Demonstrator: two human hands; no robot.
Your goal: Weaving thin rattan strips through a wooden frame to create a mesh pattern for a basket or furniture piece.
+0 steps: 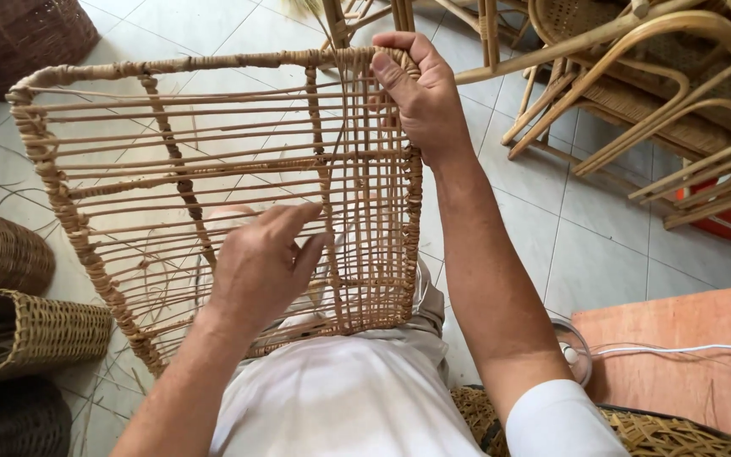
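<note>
Right hand (416, 93) clamped over the top rim of the rattan frame (112, 161), thumb in front, fingers curled behind. Left hand (260, 267) half open, fingertips pinching thin weaving strands (332, 195) near the middle. Frame upright on the lap, above the tiled floor (585, 254).

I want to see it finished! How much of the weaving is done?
Done: the right strip of the tan rattan frame panel looks closely woven. In hand: the right hand grips the top rail while the left hand works thin strands at mid-panel. Left: the wide left part, only bare horizontal rods with open gaps.
</note>
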